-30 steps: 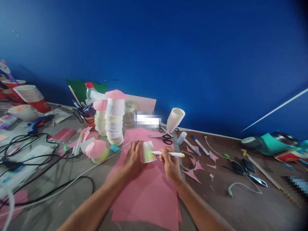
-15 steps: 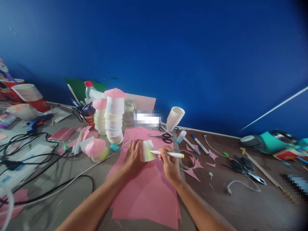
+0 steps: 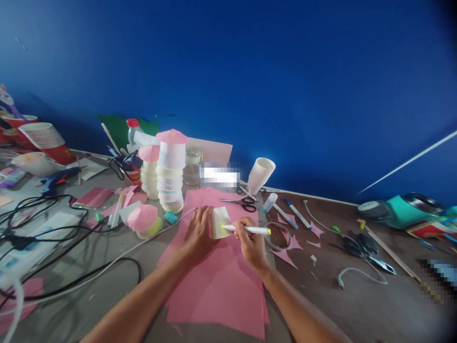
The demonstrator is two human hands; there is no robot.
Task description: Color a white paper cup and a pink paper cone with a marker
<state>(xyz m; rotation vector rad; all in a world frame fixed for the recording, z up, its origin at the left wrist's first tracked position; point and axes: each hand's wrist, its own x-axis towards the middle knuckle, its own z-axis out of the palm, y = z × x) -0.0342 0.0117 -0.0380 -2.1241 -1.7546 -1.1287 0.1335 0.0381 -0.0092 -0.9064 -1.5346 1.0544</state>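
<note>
A small white piece (image 3: 220,218), partly coloured yellow, lies on pink paper (image 3: 217,290). My left hand (image 3: 199,228) rests at its left edge, fingers close together and pressing it; the thumb is not clearly visible. In my right hand (image 3: 250,243) is a white marker (image 3: 252,229) with a yellow end, its tip touching the yellow patch on the piece. Black-handled scissors (image 3: 244,204) lie beyond the hands on the pink paper.
Paper-cup towers with pink roofs (image 3: 171,174) stand back left, near a small pink-topped cup (image 3: 144,221). Cables (image 3: 71,228) cross the left side. A white cup (image 3: 260,174), glue stick (image 3: 270,202) and blue-capped marker (image 3: 298,214) are to the right.
The marker tip has shifted very slightly on the white piece. The whole view has moved a little; both hands keep nearly the same pose.
</note>
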